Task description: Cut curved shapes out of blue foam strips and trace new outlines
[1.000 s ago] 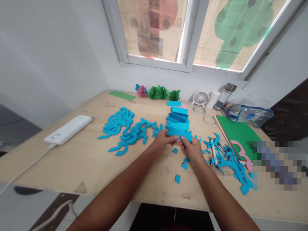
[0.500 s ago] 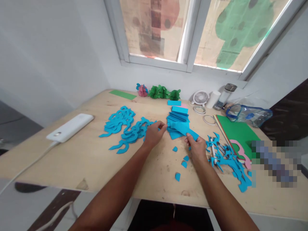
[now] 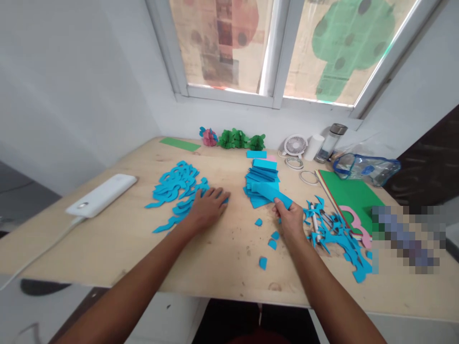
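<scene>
My left hand (image 3: pixel 208 209) lies flat with fingers stretched out on a pile of wavy blue paper cutouts (image 3: pixel 179 210), covering part of it. Just behind and to its left is another heap of curled blue cutouts (image 3: pixel 175 180). My right hand (image 3: pixel 291 220) pinches the near end of a folded blue paper strip (image 3: pixel 274 195) between thumb and fingers. The strip's far end reaches over a stack of blue paper pieces (image 3: pixel 263 173). Small blue paper scraps (image 3: pixel 272 244) lie on the wooden table in front of that stack.
Blue offcuts (image 3: pixel 344 239) are heaped right of my right hand, beside green sheets (image 3: pixel 358 191) and a pink cutout (image 3: pixel 355 222). A small fan (image 3: pixel 295 145), bottle (image 3: pixel 332 142) and clear pouch (image 3: pixel 369 168) stand behind. A white power bank (image 3: pixel 102 195) with cable lies left.
My left hand has moved left from beside the stack, going from curled fingers to spread flat on the nearer cutouts. My right hand keeps its hold on the strip. The view has shifted slightly.
</scene>
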`<action>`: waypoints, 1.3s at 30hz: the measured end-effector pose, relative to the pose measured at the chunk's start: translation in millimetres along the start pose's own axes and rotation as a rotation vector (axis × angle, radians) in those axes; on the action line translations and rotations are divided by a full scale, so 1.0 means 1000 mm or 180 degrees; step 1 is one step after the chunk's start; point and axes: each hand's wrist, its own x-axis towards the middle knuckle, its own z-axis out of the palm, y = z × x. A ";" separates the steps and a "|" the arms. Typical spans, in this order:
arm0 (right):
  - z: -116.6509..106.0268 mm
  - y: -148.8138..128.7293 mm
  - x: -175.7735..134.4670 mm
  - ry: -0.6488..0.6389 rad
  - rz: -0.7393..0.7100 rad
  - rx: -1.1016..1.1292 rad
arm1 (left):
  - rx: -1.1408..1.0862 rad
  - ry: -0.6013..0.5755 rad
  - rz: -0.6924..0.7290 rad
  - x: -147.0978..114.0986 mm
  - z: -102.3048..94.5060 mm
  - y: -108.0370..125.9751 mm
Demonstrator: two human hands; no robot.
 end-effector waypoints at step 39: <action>0.006 0.004 -0.005 -0.0472 -0.0217 -0.0290 | -0.0071 0.0084 -0.1537 -0.055 -0.016 0.023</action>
